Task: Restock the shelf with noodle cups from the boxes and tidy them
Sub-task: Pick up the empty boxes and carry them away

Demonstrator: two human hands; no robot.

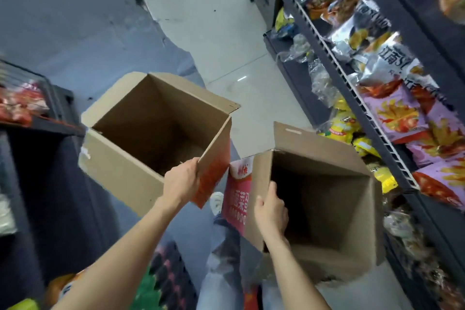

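Observation:
Two open cardboard boxes hang above the shop floor, one in each hand. My left hand (181, 181) grips the near right wall of the larger box (120, 163), which tilts left and shows a bare brown inside. My right hand (271, 211) grips the left wall of the smaller box (352, 254), thumb inside the opening. Its inside is dark and shows nothing in it. A red and white printed flap (237, 199) of the smaller box hangs between the two boxes. No noodle cups are in view.
A dark wire shelf (372, 118) full of snack bags runs along the right side. Another dark shelf (37, 128) with red packets stands at the left. Pale floor tiles (201, 7) stretch ahead. My legs and a white shoe (216, 202) are below the boxes.

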